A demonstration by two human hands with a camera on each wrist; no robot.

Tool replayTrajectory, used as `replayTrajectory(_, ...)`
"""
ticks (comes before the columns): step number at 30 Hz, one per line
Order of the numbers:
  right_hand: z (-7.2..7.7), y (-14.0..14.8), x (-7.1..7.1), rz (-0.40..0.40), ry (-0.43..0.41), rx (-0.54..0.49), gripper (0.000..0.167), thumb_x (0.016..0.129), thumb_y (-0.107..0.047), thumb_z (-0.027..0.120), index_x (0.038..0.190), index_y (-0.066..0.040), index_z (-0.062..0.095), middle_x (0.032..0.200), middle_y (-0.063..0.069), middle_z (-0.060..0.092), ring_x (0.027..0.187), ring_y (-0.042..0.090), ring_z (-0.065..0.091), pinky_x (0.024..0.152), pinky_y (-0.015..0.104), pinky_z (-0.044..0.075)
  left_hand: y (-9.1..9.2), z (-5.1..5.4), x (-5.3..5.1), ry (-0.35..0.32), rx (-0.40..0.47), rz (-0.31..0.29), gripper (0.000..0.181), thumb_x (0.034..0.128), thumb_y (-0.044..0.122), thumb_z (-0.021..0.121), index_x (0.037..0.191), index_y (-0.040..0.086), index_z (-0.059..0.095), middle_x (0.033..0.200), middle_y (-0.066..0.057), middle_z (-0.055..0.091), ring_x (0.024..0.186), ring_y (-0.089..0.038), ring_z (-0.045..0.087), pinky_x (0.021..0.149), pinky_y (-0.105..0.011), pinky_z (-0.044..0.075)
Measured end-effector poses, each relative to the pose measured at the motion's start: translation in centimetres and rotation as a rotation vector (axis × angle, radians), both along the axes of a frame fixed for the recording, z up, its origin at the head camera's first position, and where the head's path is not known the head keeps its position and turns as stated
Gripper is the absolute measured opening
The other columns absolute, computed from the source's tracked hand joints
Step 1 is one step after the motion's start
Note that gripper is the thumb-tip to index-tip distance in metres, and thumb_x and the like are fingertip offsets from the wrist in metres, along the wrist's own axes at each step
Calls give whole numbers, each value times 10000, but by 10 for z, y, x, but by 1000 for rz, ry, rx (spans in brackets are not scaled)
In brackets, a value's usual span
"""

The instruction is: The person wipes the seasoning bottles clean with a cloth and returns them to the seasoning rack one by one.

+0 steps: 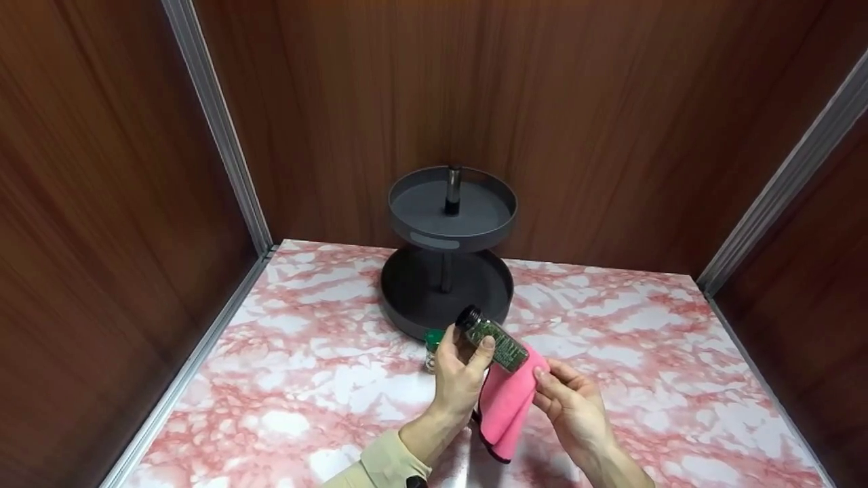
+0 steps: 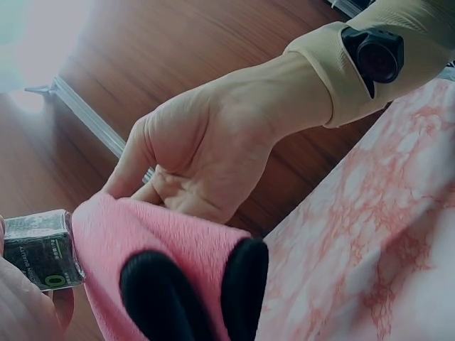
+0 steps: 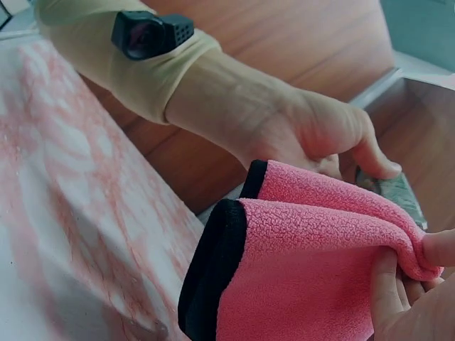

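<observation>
My left hand [image 1: 461,371] grips a clear spice jar [image 1: 500,346] with a black cap, tilted so that its base points down and right. Green dried herbs fill the jar, and printing covers its side. My right hand [image 1: 576,407] pinches a pink cloth [image 1: 510,407] with dark edging between thumb and fingers. The cloth hangs down in folds and meets the base end of the jar. In the right wrist view the cloth [image 3: 306,241] hides part of the left hand, and the jar [image 3: 394,190] shows behind it.
A dark grey two-tier round stand [image 1: 453,203] is at the back of the table, its upper tray bare. Another jar with a green lid [image 1: 432,339] stands just in front of it, partly behind my left hand. Wood-look panels [image 1: 610,135] enclose the marbled table [image 1: 325,393].
</observation>
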State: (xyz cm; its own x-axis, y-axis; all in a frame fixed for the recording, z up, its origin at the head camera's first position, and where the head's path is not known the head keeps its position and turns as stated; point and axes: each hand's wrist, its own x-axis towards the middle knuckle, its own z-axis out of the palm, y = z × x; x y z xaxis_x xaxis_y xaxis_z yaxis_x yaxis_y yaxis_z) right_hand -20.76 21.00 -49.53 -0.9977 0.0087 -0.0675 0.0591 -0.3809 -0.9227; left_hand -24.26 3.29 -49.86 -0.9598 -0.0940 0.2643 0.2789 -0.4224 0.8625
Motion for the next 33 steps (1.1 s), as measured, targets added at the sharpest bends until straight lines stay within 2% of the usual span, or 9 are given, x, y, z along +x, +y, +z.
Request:
replayTrajectory(6, -2, -5, -2, -5, -8, 19, 224, 1094, 25, 618, 1109, -124, 784, 1034, -13, 828, 992, 113, 806, 900, 285, 682, 1, 2, 2, 5, 8, -9, 518, 1031, 85, 781, 1461, -119, 575, 1324, -229, 721, 1152, -130, 712, 1038, -235, 607)
replayTrajectory(13, -4, -5, -3, 37, -1, 32, 229, 1099, 12, 616, 1124, -142, 783, 1044, -27, 835, 1013, 107, 805, 927, 285, 678, 0, 2, 2, 26, -48, 33, 463, 1030, 90, 782, 1414, -103, 609, 1300, -254, 730, 1139, -109, 720, 1033, -240, 592)
replayTrajectory(19, -3, -5, -1, 35, -15, 22, 207, 1105, 2, 612, 1137, -123, 774, 1049, -22, 825, 1010, 106, 802, 923, 280, 676, 0, 0, 2, 38, -79, 52, 440, 1036, 112, 784, 1394, -85, 623, 1287, -262, 739, 1121, -100, 727, 988, -260, 612)
replayTrajectory(33, 2, -1, 3, 45, 25, 20, 221, 1123, -18, 600, 1152, -140, 782, 1051, -41, 812, 975, 75, 781, 881, 250, 672, 0, -2, -2, 44, -6, 61, 418, 1031, 72, 771, 1352, -139, 605, 1224, -196, 741, 1097, -99, 727, 998, -236, 614)
